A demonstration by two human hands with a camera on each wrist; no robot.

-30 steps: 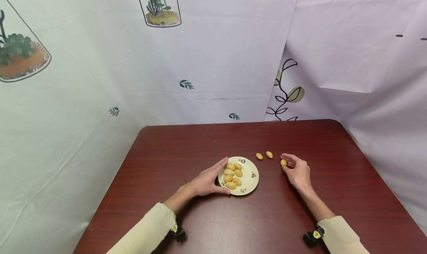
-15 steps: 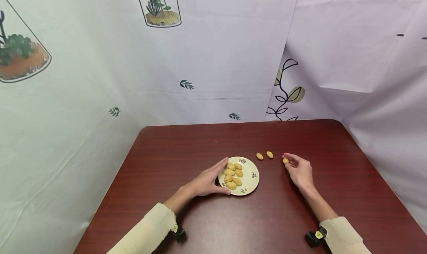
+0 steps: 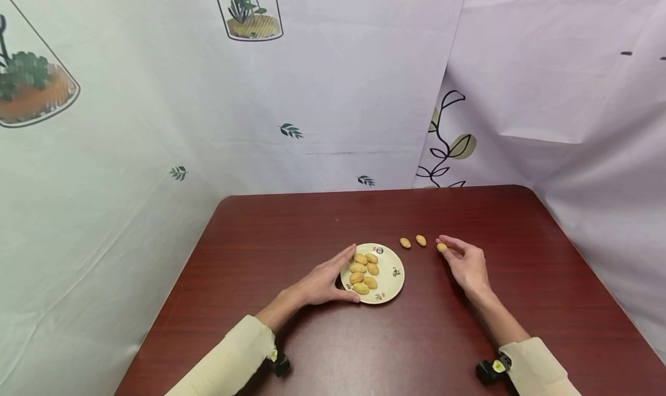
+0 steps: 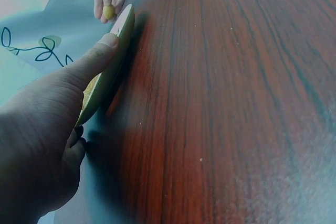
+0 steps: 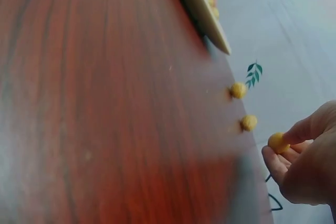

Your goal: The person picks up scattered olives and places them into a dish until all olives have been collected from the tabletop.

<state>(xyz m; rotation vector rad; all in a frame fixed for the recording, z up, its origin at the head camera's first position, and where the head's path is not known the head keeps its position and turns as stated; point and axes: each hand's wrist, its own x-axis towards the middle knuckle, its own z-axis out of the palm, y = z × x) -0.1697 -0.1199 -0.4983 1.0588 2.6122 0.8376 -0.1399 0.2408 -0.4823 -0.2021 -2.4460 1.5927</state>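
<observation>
In the head view, a cream plate (image 3: 387, 277) with small printed motifs bears several yellow peanuts (image 3: 357, 268) on its left half. My left hand (image 3: 328, 280) grips the plate's left rim, thumb at the near edge and fingers toward the far edge. In the left wrist view the thumb (image 4: 100, 56) lies along the rim. To the right, my right hand (image 3: 468, 267) pinches one peanut (image 3: 441, 247) between thumb and fingertips; the right wrist view also shows this held peanut (image 5: 278, 142). Two loose peanuts, one left (image 3: 405, 243) and one right (image 3: 421, 240), lie between plate and right hand.
The dark red wooden table (image 3: 364, 350) runs back to a pale fabric backdrop (image 3: 322, 95) printed with leaves and plants. Fabric also hangs along the left and right sides. Each wrist wears a black camera, one by the left cuff (image 3: 281, 364), one by the right (image 3: 488, 373).
My right hand shifts a little right, then back left and slightly toward the far side, still pinching the peanut. My left hand, the plate and the two loose peanuts stay put.
</observation>
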